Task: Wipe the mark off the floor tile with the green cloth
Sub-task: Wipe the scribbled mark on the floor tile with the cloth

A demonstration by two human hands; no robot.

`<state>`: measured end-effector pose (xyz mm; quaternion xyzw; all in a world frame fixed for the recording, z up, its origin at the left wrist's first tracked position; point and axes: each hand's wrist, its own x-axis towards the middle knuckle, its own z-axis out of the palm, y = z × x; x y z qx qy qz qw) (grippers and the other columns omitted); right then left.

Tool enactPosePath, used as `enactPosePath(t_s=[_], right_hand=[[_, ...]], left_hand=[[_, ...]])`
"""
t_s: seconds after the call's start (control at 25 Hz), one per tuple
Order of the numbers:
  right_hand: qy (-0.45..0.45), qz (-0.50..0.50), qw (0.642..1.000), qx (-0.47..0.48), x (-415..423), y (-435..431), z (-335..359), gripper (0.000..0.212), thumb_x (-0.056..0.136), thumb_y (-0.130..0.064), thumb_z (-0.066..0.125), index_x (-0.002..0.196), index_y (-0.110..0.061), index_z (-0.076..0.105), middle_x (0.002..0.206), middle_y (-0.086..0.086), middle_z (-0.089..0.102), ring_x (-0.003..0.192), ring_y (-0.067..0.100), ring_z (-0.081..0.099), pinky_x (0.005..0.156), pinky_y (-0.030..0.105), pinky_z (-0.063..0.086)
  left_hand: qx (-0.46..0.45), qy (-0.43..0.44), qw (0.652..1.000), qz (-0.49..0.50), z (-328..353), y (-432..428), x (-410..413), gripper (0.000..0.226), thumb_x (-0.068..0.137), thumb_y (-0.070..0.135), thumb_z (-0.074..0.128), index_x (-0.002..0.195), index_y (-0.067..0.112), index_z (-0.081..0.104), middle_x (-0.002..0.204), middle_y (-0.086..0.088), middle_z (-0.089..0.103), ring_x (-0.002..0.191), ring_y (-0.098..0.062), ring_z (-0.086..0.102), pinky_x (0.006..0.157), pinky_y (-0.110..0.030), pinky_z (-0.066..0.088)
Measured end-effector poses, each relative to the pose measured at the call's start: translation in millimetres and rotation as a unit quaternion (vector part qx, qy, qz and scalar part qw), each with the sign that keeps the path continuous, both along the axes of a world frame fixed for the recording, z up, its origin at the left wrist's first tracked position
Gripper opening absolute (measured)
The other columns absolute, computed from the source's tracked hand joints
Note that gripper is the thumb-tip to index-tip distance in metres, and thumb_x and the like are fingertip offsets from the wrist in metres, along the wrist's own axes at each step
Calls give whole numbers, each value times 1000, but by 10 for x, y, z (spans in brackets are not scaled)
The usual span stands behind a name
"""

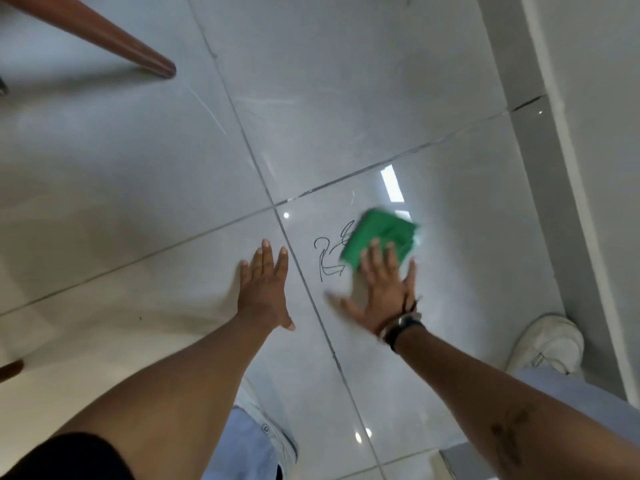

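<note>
A black scribbled mark (327,256) shows on a glossy grey floor tile (450,271), just right of a grout line. The folded green cloth (382,239) lies over the right part of the mark. My right hand (381,292) presses flat on the cloth's near edge with fingers spread; it is blurred by motion. On the neighbouring tile to the left of the grout line, my left hand (265,282) rests flat, fingers apart, holding nothing. The part of the mark under the cloth is hidden.
A brown wooden furniture leg (114,41) slants in at the top left. A white wall and grey skirting (540,188) run down the right side. My white shoe (550,344) stands near the wall, and my knee in light jeans (256,441) is at the bottom.
</note>
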<state>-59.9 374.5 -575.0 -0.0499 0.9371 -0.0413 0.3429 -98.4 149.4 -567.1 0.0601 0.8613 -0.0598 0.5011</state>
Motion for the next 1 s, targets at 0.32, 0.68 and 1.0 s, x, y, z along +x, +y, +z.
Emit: enactPosePath(t_s=[0.32,0.68,1.0], right_hand=[[49,-68,996,8,-446,-128,9,91,78,-80,24,146,-21,36,159,2,29,149,27,18,113,54,-10],[64,59,996,-2,-686,-178,-89,81,81,-71,17,145,-26,40,158,0,33,147,26,24,114,67,-2],[-27,365,927,-84,298,154,153,70,72,-56,65,134,-24,56,145,-1,52,136,27,46,116,66,10]], left_hand=[[3,6,1000,-21,40,-48,12,149,54,47,89,150,16,-21,158,-18,-27,148,-31,-18,121,-48,-6],[-28,25,996,-85,45,-177,56,146,58,44,88,148,5,-21,160,-15,-23,149,-27,-15,120,-48,-5],[-28,-3,993,-111,36,-282,-3,150,56,48,88,147,6,-25,158,-14,-29,148,-27,-20,119,-46,-10]])
